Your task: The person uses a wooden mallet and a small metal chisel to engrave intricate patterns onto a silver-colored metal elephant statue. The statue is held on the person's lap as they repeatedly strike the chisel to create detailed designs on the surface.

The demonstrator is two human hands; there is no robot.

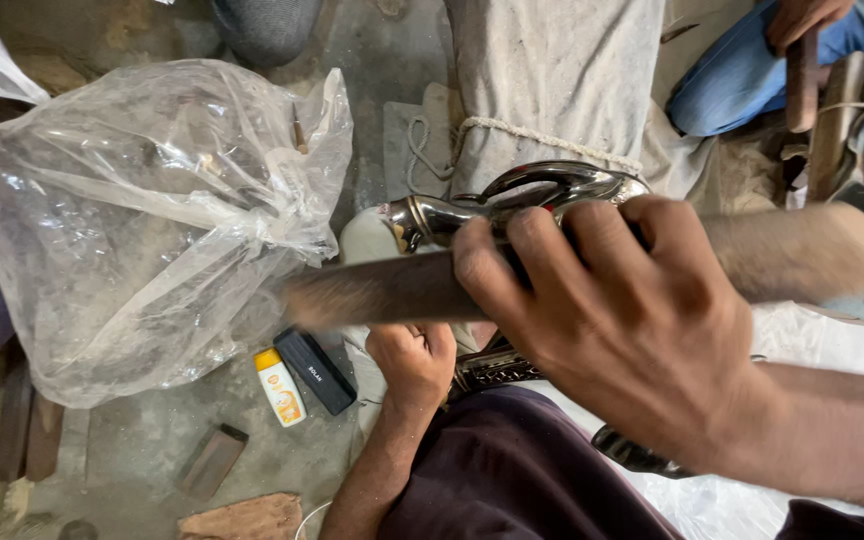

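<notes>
**Gripping a polished metal piece against a filing stroke**

We look down at a shiny, curved metal piece (542, 195) with a hooked loop on top and a banded collar at its near end. It sits above our lap, in front of a cloth-wrapped post (552, 90) tied with cord. Our right hand (642, 330) is curled tight around a long, flat brown file (392, 288) that lies across the piece; the file's ends are blurred. Our left hand (414, 362) is closed into a fist lower down, beside a dark patterned part (497, 370), but we cannot tell exactly what it clasps.

We judge the metal piece to be stiff, fairly heavy for its bulk, and slippery where it is polished. The smooth curves give fingers little purchase, so the better hold is probably at the banded collar or through the loop, where the shape itself stops it from sliding. It should not be fragile, though the mirror finish would likely scratch easily. The file looks rigid and rough, easy to grip anywhere along its flat.

On the floor to the left lie a big clear plastic bag (142, 220), a small yellow-capped bottle (280, 387), a black case (314, 370) and wooden blocks (212, 460).
</notes>
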